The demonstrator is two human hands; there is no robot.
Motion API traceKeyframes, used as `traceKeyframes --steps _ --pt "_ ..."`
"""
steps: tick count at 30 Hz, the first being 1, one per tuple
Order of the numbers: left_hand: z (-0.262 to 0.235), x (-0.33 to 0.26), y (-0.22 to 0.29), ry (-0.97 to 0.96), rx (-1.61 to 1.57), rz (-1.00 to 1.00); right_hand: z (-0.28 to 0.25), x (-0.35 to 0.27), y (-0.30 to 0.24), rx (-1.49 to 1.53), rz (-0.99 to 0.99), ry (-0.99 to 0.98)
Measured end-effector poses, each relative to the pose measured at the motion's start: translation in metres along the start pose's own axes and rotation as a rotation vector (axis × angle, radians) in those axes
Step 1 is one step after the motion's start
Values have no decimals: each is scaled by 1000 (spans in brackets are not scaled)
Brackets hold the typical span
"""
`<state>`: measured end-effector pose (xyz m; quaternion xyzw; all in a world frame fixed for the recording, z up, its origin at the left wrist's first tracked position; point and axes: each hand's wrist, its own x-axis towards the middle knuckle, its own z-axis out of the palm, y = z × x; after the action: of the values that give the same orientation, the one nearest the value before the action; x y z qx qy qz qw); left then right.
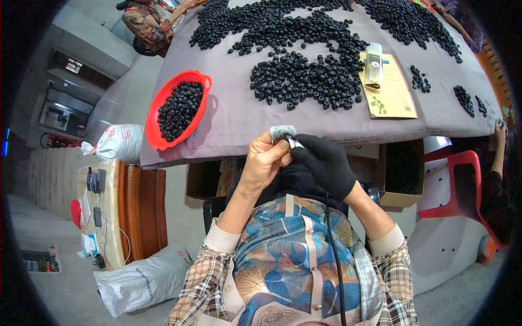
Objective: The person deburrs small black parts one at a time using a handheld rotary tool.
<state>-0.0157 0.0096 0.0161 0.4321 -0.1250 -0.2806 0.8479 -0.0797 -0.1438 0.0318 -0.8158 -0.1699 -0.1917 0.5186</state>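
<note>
Both my hands meet in front of the table's near edge. My left hand (263, 163) is bare apart from a speckled grey-white knitted finger cover (283, 131) on its index finger. Its thumb and fingertips pinch a small black part (287, 138), mostly hidden by the fingers. My right hand (329, 165), in a black glove, is closed around a small pale, flat tool (295, 143) whose tip touches the spot where the left fingers pinch. Just beyond lie many small black round parts (304, 81), several showing a hollow centre.
A red plastic basket (205, 103) of black parts stands at left on the grey tablecloth (228, 117). A yellow envelope (394, 100) bears a clear-yellow case (373, 65). Other people's arms (498, 144) reach in at the edges. A red chair (470, 163) stands right; white sacks (144, 282) lie left.
</note>
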Motion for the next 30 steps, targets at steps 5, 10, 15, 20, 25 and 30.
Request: traceKeyframes --steps 5,10,15,20,25,30 --pt "-3 -2 -1 -3 39 13 3 3 4 75 1 -5" --pt "-5 -3 13 110 237 54 8 -6 14 139 300 48" --pt "-53 9 81 424 721 423 9 -5 21 177 402 90" --pt "-101 26 155 621 920 548 12 -1 24 154 395 40" --pt "-92 47 94 522 1201 543 13 -2 28 142 410 23" --pt "-56 69 13 251 1116 435 13 -2 23 141 473 -1"
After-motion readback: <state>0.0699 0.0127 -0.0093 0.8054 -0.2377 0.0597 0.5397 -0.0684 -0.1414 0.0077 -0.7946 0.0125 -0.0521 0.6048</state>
